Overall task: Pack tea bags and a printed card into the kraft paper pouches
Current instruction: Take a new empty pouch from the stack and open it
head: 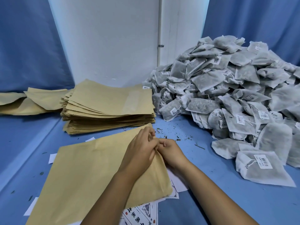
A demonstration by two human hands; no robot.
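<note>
Pouch: flat tan kraft paper pouch (90, 172) lies on the blue desk (211, 200), long axis running from near left to far right.
Mouth: far right edge, just under both hands.
Left grip: left hand (139, 153) pinches that edge.
Right grip: right hand (172, 151) pinches it too, fingertips touching (prying it open, I judge).
Tea bags: heaped grey mesh tea bags (227, 95) lie right, nearer the right hand.
Cards: white printed cards (142, 213) peek from beneath the pouch.
Spares: stacked kraft pouches (107, 108) behind.
</note>
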